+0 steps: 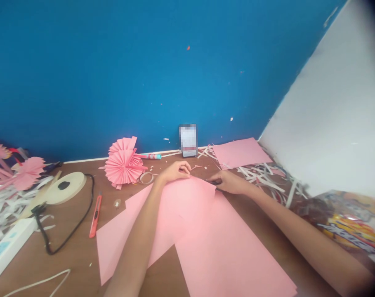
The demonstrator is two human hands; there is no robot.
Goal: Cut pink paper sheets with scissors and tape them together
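Centrally in frame, left hand (176, 171) pinches pink sheet (190, 202) at its far edge, presumably to steady it; just rightward, right hand (229, 182) grips dark tool (213, 181), probably scissors.

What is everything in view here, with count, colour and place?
Paper sheets: several, pink, centre and back right
Pleated paper: several pieces, pink, left
Dark tool: one, black, centre
Cutter: one, red, left of sheets
Device: one, dark, pale screen, back centre
Tube: one, red and blue, beside pleated paper
Ring: one, pale, behind sheets
Small round piece: one, whitish, beside cutter
Disc: one, cream, left
Cord: one, black, left
Power strip: one, white, lower left
Cable: one, white, lower left
Paper strips: many, white, left and right
Packet: one, multicoloured, right
Table: one, brown, beneath
Walls: two, blue behind, white right
Forearms: two, bare, foreground
Left hand: one, at sheet edge
Right hand: one, holding tool
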